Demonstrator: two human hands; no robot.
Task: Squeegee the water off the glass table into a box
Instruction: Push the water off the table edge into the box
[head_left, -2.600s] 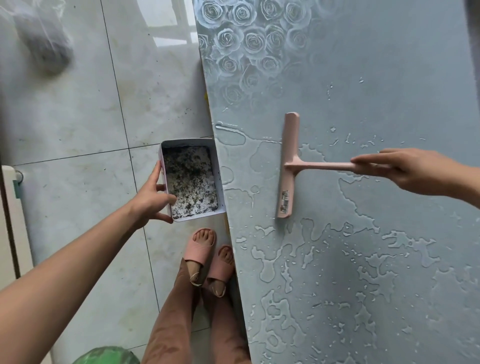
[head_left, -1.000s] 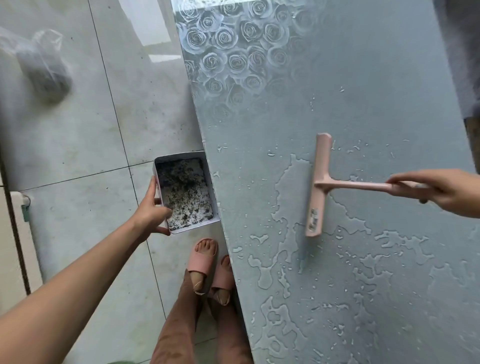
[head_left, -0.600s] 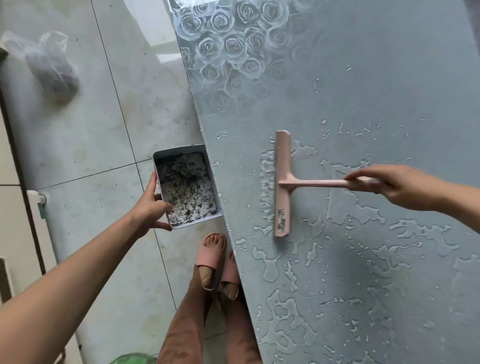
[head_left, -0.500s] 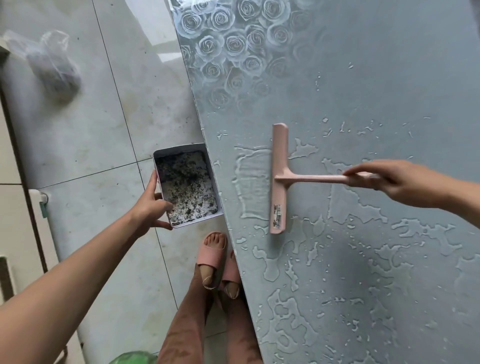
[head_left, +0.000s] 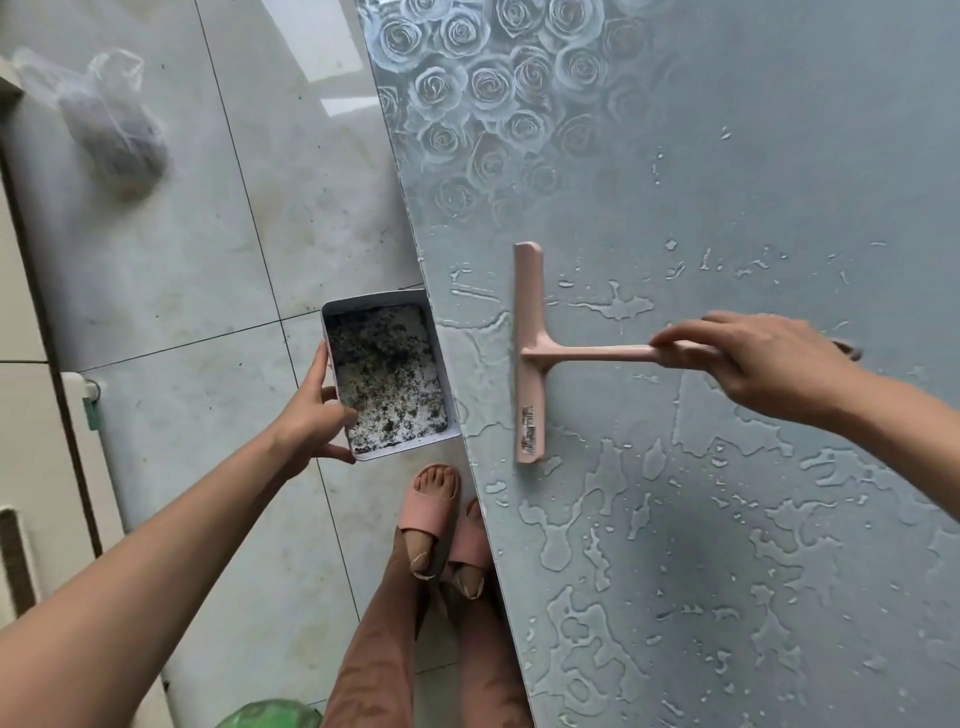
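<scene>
A pink squeegee (head_left: 529, 353) lies blade-down on the wet glass table (head_left: 727, 218), a short way in from its left edge. My right hand (head_left: 763, 358) grips the squeegee's handle from the right. A film of water sits between the blade and the table edge. My left hand (head_left: 311, 415) holds a white box (head_left: 387, 382) by its left side, its right wall against the table's left edge. The box bottom is covered with dark specks and water.
Puddles and drops cover the near half of the table. Rose patterns (head_left: 483, 93) mark its far left corner. My feet in pink slippers (head_left: 441, 525) stand below the box. A plastic bag (head_left: 104, 119) lies on the tiled floor at far left.
The squeegee first drew back to the right, then swept left toward the table edge, pushing a sheet of water ahead of it. The box stays held at the edge.
</scene>
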